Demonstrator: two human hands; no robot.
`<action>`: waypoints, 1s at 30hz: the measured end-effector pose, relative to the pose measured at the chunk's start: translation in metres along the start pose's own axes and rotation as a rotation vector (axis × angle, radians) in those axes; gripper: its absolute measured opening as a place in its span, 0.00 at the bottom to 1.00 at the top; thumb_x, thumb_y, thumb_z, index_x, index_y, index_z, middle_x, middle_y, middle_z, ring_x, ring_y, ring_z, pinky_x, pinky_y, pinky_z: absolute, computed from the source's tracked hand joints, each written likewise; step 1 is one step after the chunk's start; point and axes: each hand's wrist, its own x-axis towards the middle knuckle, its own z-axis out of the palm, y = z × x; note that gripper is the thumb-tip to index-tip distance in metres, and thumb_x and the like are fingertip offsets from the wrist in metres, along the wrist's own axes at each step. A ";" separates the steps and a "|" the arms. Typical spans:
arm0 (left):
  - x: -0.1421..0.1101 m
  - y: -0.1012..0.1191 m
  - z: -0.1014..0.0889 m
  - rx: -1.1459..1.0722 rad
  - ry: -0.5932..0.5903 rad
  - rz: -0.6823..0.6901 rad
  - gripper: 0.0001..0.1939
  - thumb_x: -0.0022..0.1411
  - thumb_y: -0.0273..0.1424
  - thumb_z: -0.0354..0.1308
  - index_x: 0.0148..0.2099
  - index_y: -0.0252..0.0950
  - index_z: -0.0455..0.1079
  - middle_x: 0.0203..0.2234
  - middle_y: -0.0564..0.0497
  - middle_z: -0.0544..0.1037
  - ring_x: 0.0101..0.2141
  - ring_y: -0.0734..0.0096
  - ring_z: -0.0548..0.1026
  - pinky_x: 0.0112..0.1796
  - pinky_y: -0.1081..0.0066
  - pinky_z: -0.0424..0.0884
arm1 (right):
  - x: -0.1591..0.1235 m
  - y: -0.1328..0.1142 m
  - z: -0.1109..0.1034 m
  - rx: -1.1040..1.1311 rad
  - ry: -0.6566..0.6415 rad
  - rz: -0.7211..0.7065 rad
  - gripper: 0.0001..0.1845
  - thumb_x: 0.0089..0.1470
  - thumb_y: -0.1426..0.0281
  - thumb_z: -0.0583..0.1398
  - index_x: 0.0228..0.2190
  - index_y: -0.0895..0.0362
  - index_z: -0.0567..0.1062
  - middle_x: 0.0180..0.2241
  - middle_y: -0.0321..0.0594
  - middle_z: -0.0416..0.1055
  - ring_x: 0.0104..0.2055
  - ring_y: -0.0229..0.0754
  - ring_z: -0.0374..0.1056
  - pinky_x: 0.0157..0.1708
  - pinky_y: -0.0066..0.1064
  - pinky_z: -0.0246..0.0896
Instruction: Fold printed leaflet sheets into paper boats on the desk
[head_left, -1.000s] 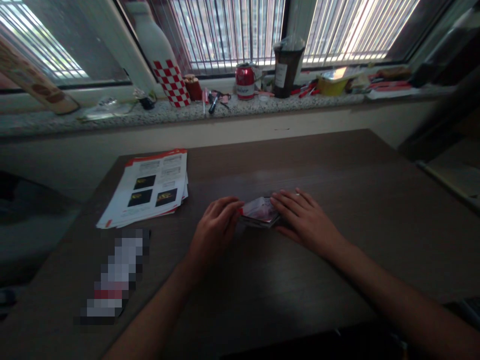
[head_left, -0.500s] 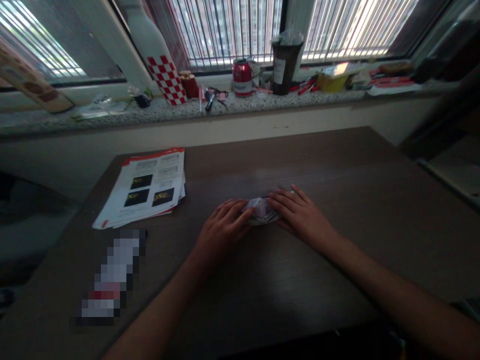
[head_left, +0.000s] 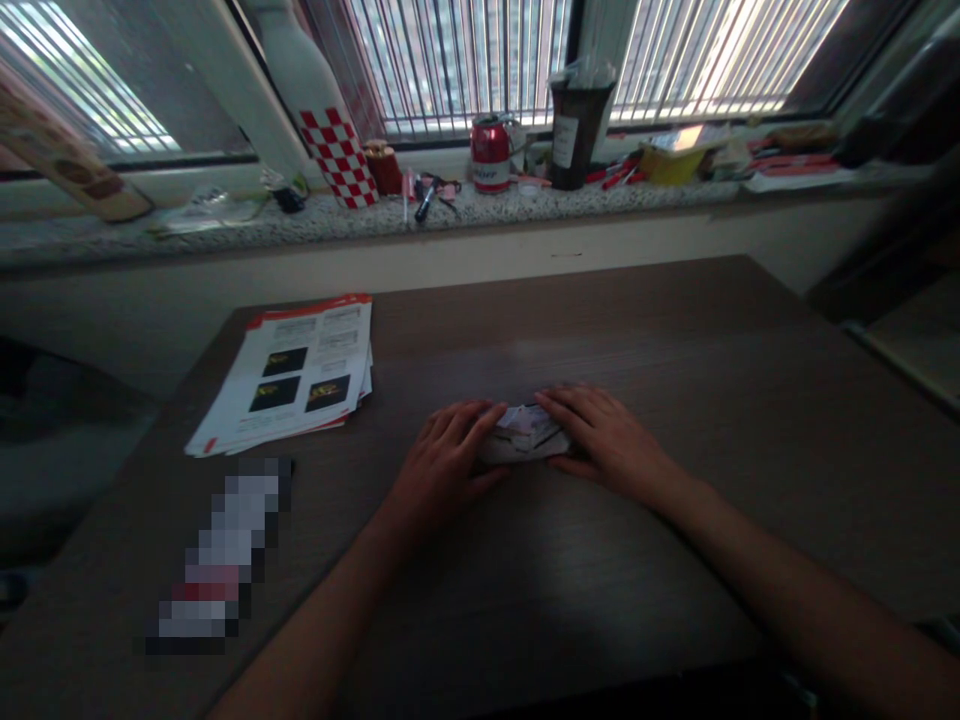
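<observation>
A small folded paper [head_left: 526,437], whitish with a purple-tinged middle and several creases, lies low over the dark brown table [head_left: 660,330]. My left hand [head_left: 450,450] closes round its left end, thumb on the near side and fingers over the top. Round the right end, my right hand [head_left: 600,430] grips in the same way, fingers above and thumb at the near edge. Both ends of the paper are hidden under the fingers, so its full shape cannot be made out.
Printed sheets [head_left: 300,375] are stacked at the table's left, with a pixelated oblong item [head_left: 225,550] nearer me. Behind, the stone windowsill [head_left: 300,235] carries a checked bottle [head_left: 337,150], a red can [head_left: 490,155], a dark cup [head_left: 577,130] and a yellow container [head_left: 671,165].
The right fingers have come down, and both thumbs have moved to the paper's near side. More of its creased front shows now. The view has shifted slightly.
</observation>
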 end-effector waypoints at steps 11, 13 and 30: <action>0.000 -0.003 0.000 -0.016 0.017 0.007 0.37 0.64 0.33 0.71 0.70 0.41 0.62 0.59 0.42 0.75 0.57 0.48 0.72 0.58 0.50 0.71 | 0.000 0.002 0.002 -0.023 -0.015 0.001 0.43 0.63 0.60 0.66 0.72 0.52 0.56 0.65 0.51 0.68 0.66 0.59 0.64 0.65 0.59 0.58; -0.001 -0.003 0.000 -0.015 0.023 0.012 0.37 0.64 0.32 0.71 0.70 0.41 0.61 0.59 0.42 0.75 0.57 0.48 0.72 0.58 0.50 0.71 | 0.000 0.001 0.002 -0.021 -0.015 0.001 0.42 0.63 0.60 0.66 0.71 0.52 0.58 0.64 0.51 0.68 0.65 0.60 0.64 0.64 0.59 0.59; -0.006 -0.002 0.004 0.006 0.048 0.061 0.34 0.66 0.32 0.69 0.70 0.41 0.61 0.61 0.41 0.73 0.59 0.47 0.70 0.58 0.49 0.71 | -0.004 0.001 -0.005 0.160 0.118 0.082 0.37 0.63 0.59 0.66 0.68 0.46 0.62 0.66 0.50 0.64 0.67 0.58 0.62 0.62 0.58 0.63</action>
